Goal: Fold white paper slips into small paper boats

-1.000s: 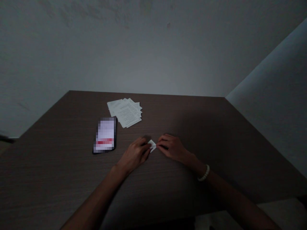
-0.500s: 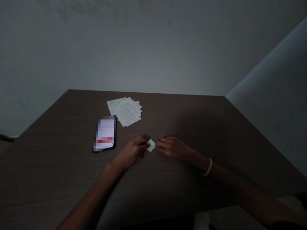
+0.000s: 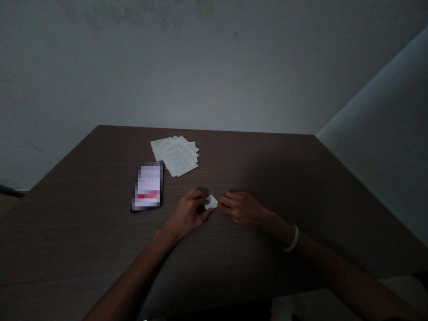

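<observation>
A small folded piece of white paper [image 3: 211, 202] lies on the dark wooden table between my two hands. My left hand [image 3: 191, 211] has its fingers on the left side of the paper, with the thumb along its near edge. From the other side, my right hand [image 3: 241, 207] pinches the paper's right corner between curled fingertips. A pale beaded bracelet [image 3: 293, 239] circles my right wrist. The fingertips cover parts of the paper's edges.
Printed paper sheets [image 3: 177, 156] lie in a fanned pile toward the back of the table [image 3: 267, 151]. A phone [image 3: 148, 186] with a lit, blurred screen rests left of my hands. A wall [image 3: 214, 80] rises behind the table's far edge.
My left thumb has stretched out along the near side of the paper. The paper is turned slightly and looks a little smaller. My right hand keeps its pinch.
</observation>
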Action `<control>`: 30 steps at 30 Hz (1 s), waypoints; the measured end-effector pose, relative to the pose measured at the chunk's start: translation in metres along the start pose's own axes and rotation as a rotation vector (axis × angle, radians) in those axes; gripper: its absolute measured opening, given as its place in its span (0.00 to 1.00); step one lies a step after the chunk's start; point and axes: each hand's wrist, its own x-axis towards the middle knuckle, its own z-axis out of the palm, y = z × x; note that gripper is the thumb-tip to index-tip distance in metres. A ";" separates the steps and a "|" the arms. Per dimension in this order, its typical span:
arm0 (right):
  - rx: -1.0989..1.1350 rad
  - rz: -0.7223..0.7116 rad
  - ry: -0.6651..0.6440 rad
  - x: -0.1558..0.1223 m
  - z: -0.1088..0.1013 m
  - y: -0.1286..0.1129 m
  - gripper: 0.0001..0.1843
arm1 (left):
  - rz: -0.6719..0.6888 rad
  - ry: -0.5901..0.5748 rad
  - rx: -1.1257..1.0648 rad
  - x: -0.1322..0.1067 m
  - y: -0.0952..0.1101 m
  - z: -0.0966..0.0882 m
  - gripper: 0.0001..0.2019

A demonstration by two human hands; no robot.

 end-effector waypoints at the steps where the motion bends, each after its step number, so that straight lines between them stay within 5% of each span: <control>1: 0.018 0.017 0.017 0.000 0.001 0.000 0.15 | 0.000 0.006 -0.005 0.000 0.000 0.000 0.09; 10: 0.321 0.288 0.242 0.005 0.018 -0.011 0.09 | -0.040 0.011 -0.012 -0.001 0.001 0.001 0.08; 20: 0.170 0.191 0.131 0.005 0.010 -0.018 0.11 | -0.056 0.046 -0.036 -0.003 0.002 0.002 0.08; 30: 0.141 0.161 0.105 0.004 0.008 -0.015 0.12 | -0.248 0.124 0.073 0.001 0.012 0.010 0.07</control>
